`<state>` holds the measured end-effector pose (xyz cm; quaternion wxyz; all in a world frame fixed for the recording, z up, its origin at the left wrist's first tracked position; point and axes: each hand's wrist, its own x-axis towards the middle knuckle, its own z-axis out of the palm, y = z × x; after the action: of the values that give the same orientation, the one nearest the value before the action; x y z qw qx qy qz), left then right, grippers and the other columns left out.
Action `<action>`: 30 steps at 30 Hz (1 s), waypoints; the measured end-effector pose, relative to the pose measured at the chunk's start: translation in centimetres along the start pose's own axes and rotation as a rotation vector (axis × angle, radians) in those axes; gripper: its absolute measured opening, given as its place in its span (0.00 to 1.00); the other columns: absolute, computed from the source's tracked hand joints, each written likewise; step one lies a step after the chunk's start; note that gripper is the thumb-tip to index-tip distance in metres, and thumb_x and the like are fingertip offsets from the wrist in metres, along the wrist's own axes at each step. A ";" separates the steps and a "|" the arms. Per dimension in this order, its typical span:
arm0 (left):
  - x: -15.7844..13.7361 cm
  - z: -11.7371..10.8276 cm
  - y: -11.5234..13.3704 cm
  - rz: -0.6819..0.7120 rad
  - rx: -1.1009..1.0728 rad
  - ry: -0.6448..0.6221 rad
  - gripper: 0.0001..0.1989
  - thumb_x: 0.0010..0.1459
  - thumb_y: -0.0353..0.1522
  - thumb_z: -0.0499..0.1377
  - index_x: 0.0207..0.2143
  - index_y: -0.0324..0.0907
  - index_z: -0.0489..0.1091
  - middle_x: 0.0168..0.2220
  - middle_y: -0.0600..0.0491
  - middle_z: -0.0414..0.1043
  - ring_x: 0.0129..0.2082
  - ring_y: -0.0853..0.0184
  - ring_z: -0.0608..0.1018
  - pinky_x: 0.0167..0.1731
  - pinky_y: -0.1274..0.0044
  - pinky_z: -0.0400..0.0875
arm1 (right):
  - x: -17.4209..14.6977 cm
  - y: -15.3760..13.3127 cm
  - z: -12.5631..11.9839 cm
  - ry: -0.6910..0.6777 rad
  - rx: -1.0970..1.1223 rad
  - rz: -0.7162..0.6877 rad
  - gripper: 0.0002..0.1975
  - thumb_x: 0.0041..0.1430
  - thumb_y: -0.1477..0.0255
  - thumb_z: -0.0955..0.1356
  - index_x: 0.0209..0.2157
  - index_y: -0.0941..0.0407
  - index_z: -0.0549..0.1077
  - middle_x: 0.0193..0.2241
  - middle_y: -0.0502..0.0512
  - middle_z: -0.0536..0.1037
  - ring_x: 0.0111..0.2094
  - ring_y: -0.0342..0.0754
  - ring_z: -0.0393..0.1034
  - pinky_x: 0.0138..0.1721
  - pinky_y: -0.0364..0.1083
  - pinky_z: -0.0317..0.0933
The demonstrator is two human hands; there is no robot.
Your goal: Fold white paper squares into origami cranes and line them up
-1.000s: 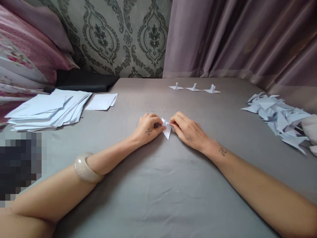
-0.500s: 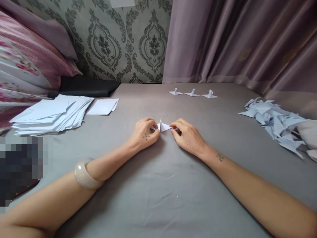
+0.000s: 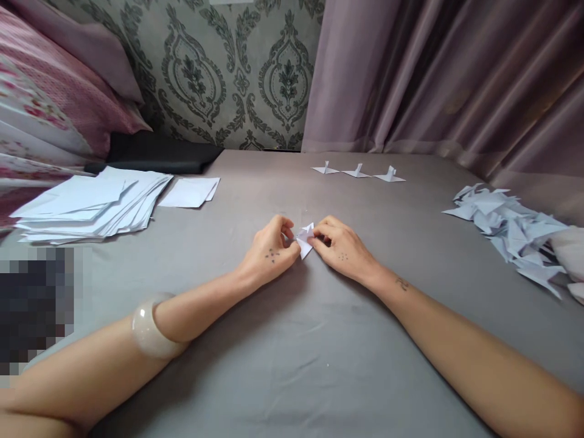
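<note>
right hand [image 3: 344, 246] holds paper [image 3: 305, 244]; left hand [image 3: 272, 248] touches it

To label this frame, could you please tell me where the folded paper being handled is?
In the head view, the folded paper is near the centre, between the left hand and the right hand.

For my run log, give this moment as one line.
left hand: touching folded white paper; right hand: pinching same paper; beyond: row of three origami figures; far right: origami pile
</note>
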<state>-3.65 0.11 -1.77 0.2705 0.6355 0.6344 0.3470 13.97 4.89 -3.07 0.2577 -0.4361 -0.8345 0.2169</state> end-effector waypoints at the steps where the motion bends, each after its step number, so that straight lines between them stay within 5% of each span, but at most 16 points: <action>1: 0.1 0.0 -0.1 0.033 0.015 0.018 0.15 0.50 0.30 0.58 0.43 0.41 0.65 0.39 0.51 0.72 0.31 0.69 0.72 0.31 0.75 0.67 | 0.0 0.0 0.0 -0.018 0.026 -0.003 0.07 0.60 0.69 0.66 0.31 0.54 0.75 0.36 0.51 0.72 0.32 0.42 0.66 0.36 0.44 0.59; 4: 0.5 0.1 -0.6 0.139 0.018 0.002 0.12 0.51 0.32 0.61 0.39 0.42 0.68 0.41 0.50 0.72 0.37 0.66 0.72 0.34 0.75 0.67 | 0.0 0.1 0.0 -0.066 0.090 -0.033 0.07 0.60 0.70 0.66 0.32 0.54 0.76 0.34 0.50 0.72 0.31 0.41 0.66 0.35 0.43 0.59; 8: 1.0 0.3 -1.1 0.172 -0.046 -0.085 0.05 0.55 0.33 0.59 0.32 0.41 0.72 0.31 0.53 0.72 0.31 0.69 0.71 0.32 0.77 0.65 | -0.2 -0.2 0.1 -0.086 0.095 -0.044 0.07 0.60 0.71 0.65 0.33 0.54 0.75 0.31 0.50 0.72 0.31 0.42 0.65 0.34 0.43 0.58; 15: 1.2 0.5 -0.9 0.163 -0.086 -0.100 0.05 0.55 0.31 0.58 0.31 0.39 0.72 0.27 0.55 0.70 0.27 0.72 0.69 0.29 0.79 0.63 | -0.9 -1.5 -0.1 0.081 0.168 0.087 0.04 0.54 0.72 0.67 0.34 0.54 0.71 0.29 0.48 0.74 0.25 0.41 0.63 0.29 0.42 0.58; 23: 1.0 0.3 -0.7 0.186 -0.064 -0.113 0.07 0.55 0.31 0.56 0.33 0.39 0.73 0.26 0.55 0.70 0.26 0.72 0.68 0.27 0.80 0.63 | -1.1 -1.9 0.2 0.077 0.134 0.056 0.04 0.54 0.72 0.65 0.31 0.54 0.72 0.29 0.50 0.75 0.25 0.42 0.64 0.31 0.43 0.59; 30: 1.0 0.3 -0.6 0.183 0.003 -0.097 0.09 0.57 0.31 0.55 0.29 0.38 0.73 0.24 0.55 0.70 0.24 0.72 0.67 0.26 0.81 0.61 | -0.2 -3.0 -0.1 0.021 0.142 0.185 0.13 0.56 0.62 0.65 0.25 0.55 0.72 0.25 0.50 0.75 0.27 0.44 0.66 0.32 0.45 0.59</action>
<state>-3.86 1.15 -2.32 0.2672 0.7072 0.5606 0.3381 12.28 3.13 -1.26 0.2755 -0.4942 -0.7704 0.2937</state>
